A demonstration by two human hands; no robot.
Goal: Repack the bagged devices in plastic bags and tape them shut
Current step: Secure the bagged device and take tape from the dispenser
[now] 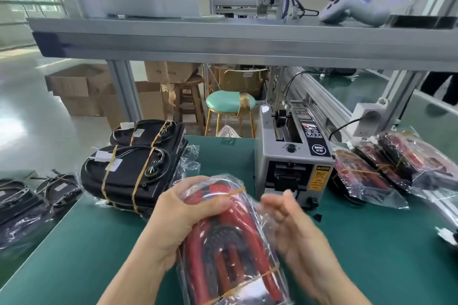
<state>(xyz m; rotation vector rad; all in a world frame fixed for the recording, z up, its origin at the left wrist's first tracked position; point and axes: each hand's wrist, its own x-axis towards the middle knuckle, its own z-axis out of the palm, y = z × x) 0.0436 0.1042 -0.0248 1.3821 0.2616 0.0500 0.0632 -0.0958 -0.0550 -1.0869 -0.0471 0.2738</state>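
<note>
A device with thick red and black cables, bound by rubber bands, sits inside a clear plastic bag point(230, 242) held above the green table point(99, 242). My left hand point(183, 215) grips the bag's upper left side, fingers curled over its top. My right hand point(290, 225) lies along the bag's right side with fingers loosely bent and blurred; whether it pinches the plastic is unclear. A grey tape dispenser machine point(295, 156) stands just behind the bag.
Two black banded devices point(131, 173) in bags are stacked at the left. Several bagged red and black devices point(386, 168) lie at the right. More black bagged items point(27, 200) rest on a lower surface far left. A metal shelf point(223, 39) runs overhead.
</note>
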